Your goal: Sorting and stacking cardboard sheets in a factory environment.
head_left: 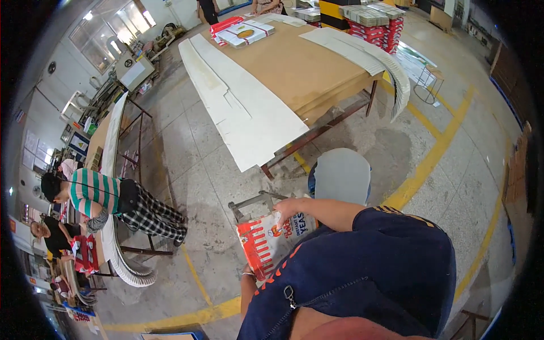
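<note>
I hold a flat red and white printed carton [265, 243] close to my chest. My right hand [286, 207] grips its top edge, the forearm coming in from the right across my dark blue shirt. My left hand [247, 273] is at the carton's lower left edge and mostly hidden behind it; only the wrist shows. Just beyond the carton stand a grey metal frame [254, 202] and a round grey stool seat [341, 174].
A big brown work table [294, 68] carries long white sheets [238, 107] and red and white carton stacks [242, 31]. A person in a striped top [96, 195] leans at another table on the left, others beside them. Yellow lines cross the concrete floor [430, 164].
</note>
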`<action>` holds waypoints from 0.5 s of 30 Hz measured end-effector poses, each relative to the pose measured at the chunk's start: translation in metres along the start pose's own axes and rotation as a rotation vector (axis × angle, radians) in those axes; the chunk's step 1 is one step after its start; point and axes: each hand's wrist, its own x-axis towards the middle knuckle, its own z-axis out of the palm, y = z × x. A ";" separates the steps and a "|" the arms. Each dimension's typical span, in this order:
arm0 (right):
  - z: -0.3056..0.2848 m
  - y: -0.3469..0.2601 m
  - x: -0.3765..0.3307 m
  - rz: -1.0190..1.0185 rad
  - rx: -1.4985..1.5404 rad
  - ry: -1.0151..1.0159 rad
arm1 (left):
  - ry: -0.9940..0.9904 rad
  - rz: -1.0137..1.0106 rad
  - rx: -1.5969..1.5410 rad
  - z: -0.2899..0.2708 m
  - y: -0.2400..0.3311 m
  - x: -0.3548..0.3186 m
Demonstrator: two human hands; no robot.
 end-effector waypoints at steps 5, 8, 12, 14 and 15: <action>0.010 0.000 0.027 0.117 -0.133 -0.167 | 0.042 0.171 -0.160 -0.046 0.040 0.063; 0.010 -0.015 0.032 0.157 -0.108 -0.259 | 0.077 0.317 -0.312 -0.070 0.019 0.067; 0.007 -0.008 0.037 0.206 -0.045 -0.234 | 0.105 0.431 -0.425 -0.086 0.022 0.072; -0.002 -0.032 0.035 0.189 0.020 -0.351 | 0.145 0.454 -0.490 -0.068 0.014 0.075; 0.000 -0.029 0.031 0.171 0.005 -0.303 | 0.159 0.464 -0.501 -0.068 0.021 0.077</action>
